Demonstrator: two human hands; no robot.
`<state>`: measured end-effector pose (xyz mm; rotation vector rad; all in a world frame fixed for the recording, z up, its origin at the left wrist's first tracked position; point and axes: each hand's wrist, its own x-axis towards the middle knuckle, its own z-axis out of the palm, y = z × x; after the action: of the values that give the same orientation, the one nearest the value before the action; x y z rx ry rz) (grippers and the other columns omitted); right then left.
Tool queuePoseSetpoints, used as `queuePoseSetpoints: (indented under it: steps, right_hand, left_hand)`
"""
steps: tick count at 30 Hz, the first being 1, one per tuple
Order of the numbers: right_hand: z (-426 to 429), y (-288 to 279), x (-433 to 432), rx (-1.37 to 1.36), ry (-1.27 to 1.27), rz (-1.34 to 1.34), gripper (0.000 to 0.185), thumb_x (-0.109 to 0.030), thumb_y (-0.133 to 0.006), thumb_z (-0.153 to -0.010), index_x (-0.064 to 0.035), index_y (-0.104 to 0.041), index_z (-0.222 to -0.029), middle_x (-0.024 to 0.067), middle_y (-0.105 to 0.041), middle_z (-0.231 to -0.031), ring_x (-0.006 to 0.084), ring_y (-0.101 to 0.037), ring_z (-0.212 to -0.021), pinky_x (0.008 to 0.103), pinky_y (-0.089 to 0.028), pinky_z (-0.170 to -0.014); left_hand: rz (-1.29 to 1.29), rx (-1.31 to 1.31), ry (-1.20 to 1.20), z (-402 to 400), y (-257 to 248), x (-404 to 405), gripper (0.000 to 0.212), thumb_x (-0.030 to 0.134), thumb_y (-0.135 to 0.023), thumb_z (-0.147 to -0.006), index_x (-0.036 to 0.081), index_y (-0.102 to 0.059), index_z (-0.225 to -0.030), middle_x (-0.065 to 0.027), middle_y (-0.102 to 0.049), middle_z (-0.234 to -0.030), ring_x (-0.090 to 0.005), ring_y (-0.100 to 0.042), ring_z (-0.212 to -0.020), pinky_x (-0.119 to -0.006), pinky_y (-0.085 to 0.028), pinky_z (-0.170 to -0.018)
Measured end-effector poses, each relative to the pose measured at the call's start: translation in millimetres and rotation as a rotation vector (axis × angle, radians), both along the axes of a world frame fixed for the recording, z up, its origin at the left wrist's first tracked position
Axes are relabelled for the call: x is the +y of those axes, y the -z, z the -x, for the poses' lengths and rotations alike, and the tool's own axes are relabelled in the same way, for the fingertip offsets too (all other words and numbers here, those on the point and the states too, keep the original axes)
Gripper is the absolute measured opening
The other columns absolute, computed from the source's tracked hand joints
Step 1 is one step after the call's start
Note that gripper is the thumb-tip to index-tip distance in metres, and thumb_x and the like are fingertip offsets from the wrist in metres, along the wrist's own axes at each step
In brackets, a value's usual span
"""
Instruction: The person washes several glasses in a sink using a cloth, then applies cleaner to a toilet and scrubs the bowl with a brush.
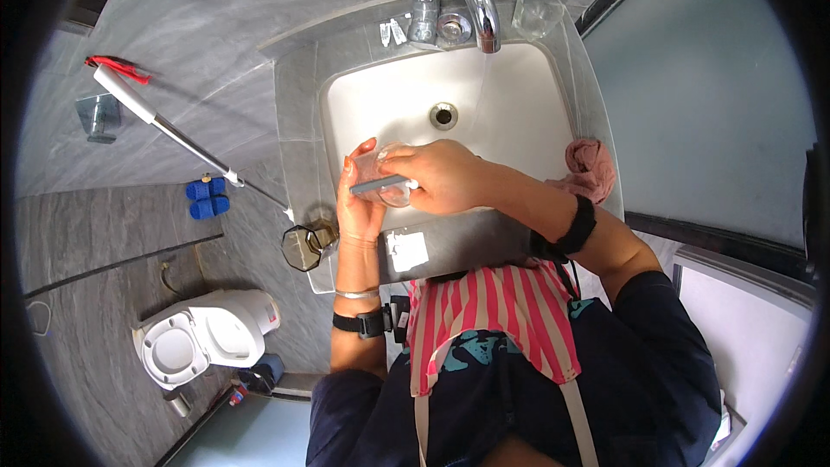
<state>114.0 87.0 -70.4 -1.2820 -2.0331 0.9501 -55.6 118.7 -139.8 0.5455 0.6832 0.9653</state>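
Note:
Over the near left part of the white washbasin (402,87), my left hand (360,198) holds a clear drinking glass (373,168) on its side. My right hand (447,175) lies against the glass, its fingers at the glass and around a grey, slim-handled brush or similar tool (379,183). The tool's head is hidden. From the chrome faucet (487,39) a thin stream of water seems to fall into the basin, right of the drain (443,116).
A clear glass (538,14) stands at the back right corner, a pink cloth (590,168) on the right rim. Amber glassware (301,248) sits at the near left corner, close to a leaning mop pole (194,150). Small white tubes (392,32) lie beside the faucet base.

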Motion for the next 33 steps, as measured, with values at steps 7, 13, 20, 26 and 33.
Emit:
queuePoseSetpoints:
  steps: [7,13,20,26,33]
  right_hand:
    - [3.6,4.8,5.9,-0.138,-0.246,0.081,0.017,-0.009,-0.055,-0.069,-0.0049,-0.059,-0.085,0.0123,-0.061,-0.088,0.0316,-0.059,-0.076,0.0422,-0.047,-0.066]
    - [1.2,2.8,1.4,-0.143,-0.176,0.142,0.009,-0.009,-0.056,-0.067,-0.0029,-0.061,-0.071,0.0144,-0.061,-0.073,0.0335,-0.06,-0.073,0.043,-0.048,-0.066]
    - [-8.3,15.0,-8.0,-0.129,-0.075,0.044,0.016,-0.008,-0.056,-0.068,-0.0023,-0.062,-0.081,0.0137,-0.059,-0.088,0.0319,-0.059,-0.074,0.0411,-0.048,-0.065]
    - [-19.9,4.8,-8.4,-0.237,-0.129,0.076,0.023,-0.005,-0.054,-0.066,-0.0018,-0.061,-0.088,0.0136,-0.057,-0.094,0.0311,-0.059,-0.079,0.0404,-0.048,-0.065]
    - [-22.4,18.9,-3.0,0.09,-0.071,-0.172,0.024,0.001,-0.053,-0.066,-0.0021,-0.059,-0.089,0.0112,-0.057,-0.09,0.0285,-0.059,-0.074,0.0357,-0.048,-0.062]
  left_hand:
    - [-0.078,0.07,0.056,-2.6,1.3,-5.0,0.061,0.045,-0.06,-0.082,-0.001,-0.047,-0.12,-0.0134,-0.053,-0.115,-0.0241,-0.053,-0.105,-0.038,-0.044,-0.092]
    - [-0.062,0.092,0.102,-6.1,4.9,0.7,0.054,0.038,-0.06,-0.084,-0.001,-0.049,-0.119,-0.0123,-0.055,-0.114,-0.0233,-0.056,-0.102,-0.037,-0.045,-0.091]
    - [0.07,0.021,0.168,-10.3,10.4,-0.2,0.052,0.038,-0.057,-0.086,-0.001,-0.049,-0.119,-0.0156,-0.059,-0.108,-0.0246,-0.058,-0.099,-0.037,-0.049,-0.086]
    - [0.247,-0.061,0.093,-9.2,9.2,-1.5,0.053,0.042,-0.058,-0.085,-0.001,-0.051,-0.115,-0.0159,-0.059,-0.105,-0.0261,-0.059,-0.095,-0.039,-0.05,-0.082]
    - [0.484,-0.121,-0.129,-22.8,-17.3,-6.8,0.056,0.053,-0.056,-0.081,0.007,-0.051,-0.112,-0.0155,-0.059,-0.103,-0.0302,-0.061,-0.083,-0.039,-0.055,-0.063]
